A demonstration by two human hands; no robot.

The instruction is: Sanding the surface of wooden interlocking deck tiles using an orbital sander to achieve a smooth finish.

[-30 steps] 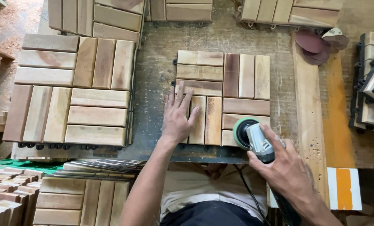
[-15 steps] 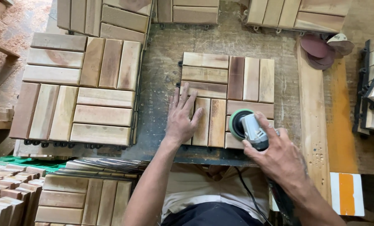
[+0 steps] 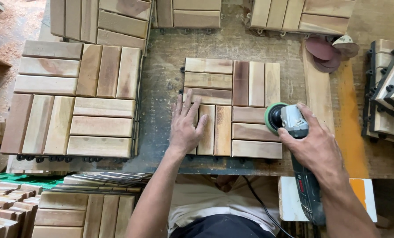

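Observation:
A square wooden deck tile (image 3: 243,88) made of slats lies on the worn workbench (image 3: 170,57) in front of me. My left hand (image 3: 186,125) rests flat on its near-left slats, fingers spread. My right hand (image 3: 313,145) grips a corded grey angle sander (image 3: 294,121). Its round green-rimmed pad (image 3: 272,117) sits at the tile's right edge, about halfway down. The sander's dark handle and cable run back past my wrist toward my body.
A stack of larger slatted tiles (image 3: 73,101) lies left of the bench. More tiles line the far edge (image 3: 294,15) and sit near-left (image 3: 78,213). Reddish sanding discs (image 3: 322,50) lie far right by a wooden plank (image 3: 318,88). Black-backed tiles (image 3: 388,92) stand at the right.
The sander has moved from the tile's near-right corner up along the right side to mid-height. My left hand has stayed pressed on the tile.

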